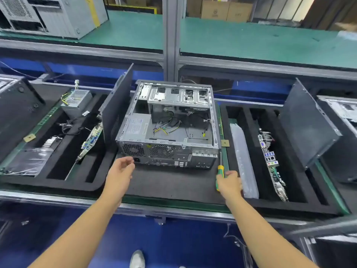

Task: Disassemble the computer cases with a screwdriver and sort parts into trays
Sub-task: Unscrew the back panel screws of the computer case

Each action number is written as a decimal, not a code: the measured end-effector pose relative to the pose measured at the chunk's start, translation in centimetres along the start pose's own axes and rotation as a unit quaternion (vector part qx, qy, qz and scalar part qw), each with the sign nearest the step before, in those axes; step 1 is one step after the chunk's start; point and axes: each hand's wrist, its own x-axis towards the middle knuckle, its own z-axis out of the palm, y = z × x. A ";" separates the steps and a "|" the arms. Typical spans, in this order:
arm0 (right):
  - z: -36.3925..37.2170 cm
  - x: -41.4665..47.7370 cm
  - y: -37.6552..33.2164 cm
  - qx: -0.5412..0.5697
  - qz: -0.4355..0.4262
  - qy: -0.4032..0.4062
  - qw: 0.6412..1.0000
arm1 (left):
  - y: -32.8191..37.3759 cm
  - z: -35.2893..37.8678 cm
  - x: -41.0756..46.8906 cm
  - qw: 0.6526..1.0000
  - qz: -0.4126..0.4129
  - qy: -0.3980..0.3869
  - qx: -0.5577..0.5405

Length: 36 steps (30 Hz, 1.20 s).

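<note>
An open grey computer case [168, 120] lies on its side on the black foam tray [170, 184], rear panel toward me. Inside it sit a power supply [138, 126], loose cables and a drive cage at the far end. My left hand [122, 167] hovers with loosely curled fingers just in front of the case's rear left corner, holding nothing. My right hand [229, 182] grips a green and yellow screwdriver [220, 171] whose shaft points up beside the case's rear right corner.
The left tray holds a removed power supply [77, 102], a motherboard [90, 140] on edge and a plastic bag. The right tray holds a motherboard [272, 165] and a bubble-wrap bag [243, 159]. Black side panels [116, 105] [307, 124] stand on edge. Another case [52, 14] sits on the green upper shelf.
</note>
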 end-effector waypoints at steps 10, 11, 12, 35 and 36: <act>3.0 4.1 -0.1 -0.321 -0.057 0.046 0.944 | 0.6 -1.7 3.7 0.989 0.039 -0.088 0.111; 3.2 4.3 -0.1 -0.317 -0.048 0.053 0.946 | 0.6 -2.0 4.0 0.987 0.047 -0.099 0.119; 3.3 4.4 -0.1 -0.298 -0.038 0.063 0.952 | 0.7 -2.3 4.3 0.985 0.059 -0.106 0.126; 7.6 -14.6 -14.2 0.466 0.002 -0.187 0.865 | 8.0 -2.0 14.5 0.688 0.350 -0.298 0.562; 8.3 -15.4 -13.9 0.458 0.009 -0.193 0.868 | 8.0 -2.0 14.4 0.677 0.348 -0.299 0.575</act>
